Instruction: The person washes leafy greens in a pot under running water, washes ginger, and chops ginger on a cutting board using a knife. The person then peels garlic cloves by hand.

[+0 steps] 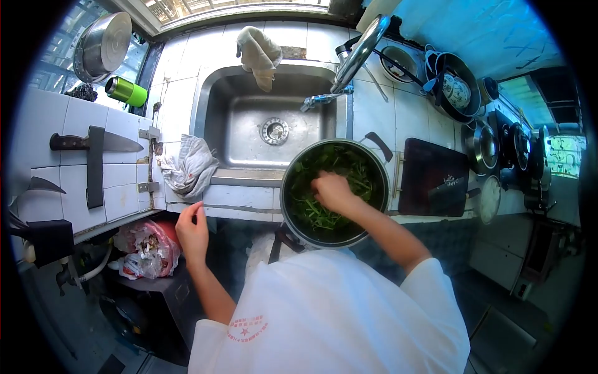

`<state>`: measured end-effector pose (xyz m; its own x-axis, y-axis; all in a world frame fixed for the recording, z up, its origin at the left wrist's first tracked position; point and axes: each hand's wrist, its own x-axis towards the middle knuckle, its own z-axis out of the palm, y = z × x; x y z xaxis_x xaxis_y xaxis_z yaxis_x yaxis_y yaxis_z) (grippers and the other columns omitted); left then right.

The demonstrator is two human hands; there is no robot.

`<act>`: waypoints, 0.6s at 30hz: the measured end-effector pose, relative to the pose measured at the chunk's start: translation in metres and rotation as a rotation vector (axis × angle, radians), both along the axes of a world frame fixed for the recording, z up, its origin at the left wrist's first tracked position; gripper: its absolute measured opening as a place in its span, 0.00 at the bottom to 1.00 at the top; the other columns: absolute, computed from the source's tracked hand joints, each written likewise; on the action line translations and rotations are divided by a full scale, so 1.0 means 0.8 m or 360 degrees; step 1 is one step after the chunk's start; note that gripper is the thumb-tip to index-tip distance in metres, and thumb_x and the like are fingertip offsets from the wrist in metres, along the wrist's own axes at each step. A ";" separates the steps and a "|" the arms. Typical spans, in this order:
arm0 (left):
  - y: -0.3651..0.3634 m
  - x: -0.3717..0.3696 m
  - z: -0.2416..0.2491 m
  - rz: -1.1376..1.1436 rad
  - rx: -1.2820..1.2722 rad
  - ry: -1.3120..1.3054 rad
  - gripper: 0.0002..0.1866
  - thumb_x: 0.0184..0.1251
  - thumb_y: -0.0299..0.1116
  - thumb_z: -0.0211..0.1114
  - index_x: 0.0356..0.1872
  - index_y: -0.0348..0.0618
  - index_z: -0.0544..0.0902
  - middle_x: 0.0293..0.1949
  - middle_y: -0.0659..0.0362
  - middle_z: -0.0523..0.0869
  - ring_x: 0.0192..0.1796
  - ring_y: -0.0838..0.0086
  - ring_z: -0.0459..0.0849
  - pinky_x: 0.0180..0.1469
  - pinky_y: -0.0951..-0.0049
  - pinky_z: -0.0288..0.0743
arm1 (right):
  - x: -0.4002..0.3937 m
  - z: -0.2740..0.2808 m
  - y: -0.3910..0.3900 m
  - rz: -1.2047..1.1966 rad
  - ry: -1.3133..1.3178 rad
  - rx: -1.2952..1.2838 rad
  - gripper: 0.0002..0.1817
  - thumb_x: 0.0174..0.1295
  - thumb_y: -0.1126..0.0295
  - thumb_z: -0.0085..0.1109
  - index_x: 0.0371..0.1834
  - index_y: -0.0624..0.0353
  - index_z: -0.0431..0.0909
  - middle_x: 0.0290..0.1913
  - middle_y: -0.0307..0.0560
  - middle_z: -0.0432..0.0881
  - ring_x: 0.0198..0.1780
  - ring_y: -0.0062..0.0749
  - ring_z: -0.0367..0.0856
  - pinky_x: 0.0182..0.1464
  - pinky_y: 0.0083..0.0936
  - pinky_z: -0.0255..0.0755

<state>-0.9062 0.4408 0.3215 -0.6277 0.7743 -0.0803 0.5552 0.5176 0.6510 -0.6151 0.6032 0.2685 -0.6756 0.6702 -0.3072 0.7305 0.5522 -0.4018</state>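
A large dark-rimmed pot (288, 215) stands at the counter's front edge, right of the sink's near corner. Inside it lie green leafy vegetables (358, 171) with thin stems. My right hand (331, 191) reaches down into the pot, its fingers curled into the greens; the fingertips are partly hidden among the leaves. Off to the left, my left hand (192, 232) hovers by the counter edge with loosely bent fingers and nothing visible in it. Just beyond it a crumpled whitish cloth (188, 167) rests at the sink's corner.
Behind the pot is a steel sink (240, 118) with a faucet (358, 56) and a draped rag (258, 53). A knife (96, 143) hangs on the left tiles, above a pink trash bag (152, 246). To the right lie a dark cutting board (430, 168), a cleaver (445, 193) and pans (458, 87).
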 end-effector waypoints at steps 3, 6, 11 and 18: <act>0.020 0.022 0.009 -0.0103 0.0068 0.0060 0.08 0.58 0.27 0.57 0.35 0.34 0.80 0.32 0.49 0.81 0.36 0.59 0.80 0.41 0.69 0.71 | 0.008 -0.007 -0.005 -0.0123 0.0068 -0.0005 0.07 0.42 0.72 0.60 0.27 0.57 0.80 0.34 0.48 0.77 0.40 0.43 0.78 0.40 0.38 0.73; 0.028 0.030 0.013 -0.0172 0.0038 0.0095 0.08 0.58 0.27 0.56 0.35 0.34 0.80 0.32 0.49 0.81 0.37 0.58 0.80 0.41 0.68 0.71 | 0.026 0.022 0.002 -0.0356 0.0272 -0.0251 0.07 0.42 0.71 0.62 0.26 0.58 0.79 0.31 0.48 0.77 0.35 0.43 0.78 0.36 0.35 0.72; 0.043 0.041 0.014 -0.0316 0.0109 0.0071 0.07 0.59 0.27 0.56 0.34 0.35 0.80 0.33 0.49 0.81 0.39 0.58 0.79 0.43 0.67 0.71 | 0.064 0.064 0.012 -0.0836 0.0743 -0.0813 0.04 0.49 0.72 0.60 0.25 0.60 0.77 0.26 0.39 0.78 0.26 0.21 0.74 0.27 0.18 0.67; 0.074 0.059 -0.002 -0.0444 0.0154 -0.0070 0.08 0.59 0.26 0.56 0.37 0.36 0.81 0.34 0.50 0.82 0.39 0.63 0.80 0.44 0.70 0.71 | 0.085 0.100 0.027 -0.1133 0.1104 -0.0931 0.05 0.57 0.70 0.56 0.29 0.59 0.76 0.26 0.35 0.79 0.23 0.11 0.70 0.24 0.09 0.60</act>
<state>-0.8587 0.5001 0.3198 -0.3869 0.9219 -0.0200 0.6377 0.2832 0.7163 -0.5468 0.6246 0.3486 -0.3466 0.8450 -0.4071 0.3235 -0.2997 -0.8975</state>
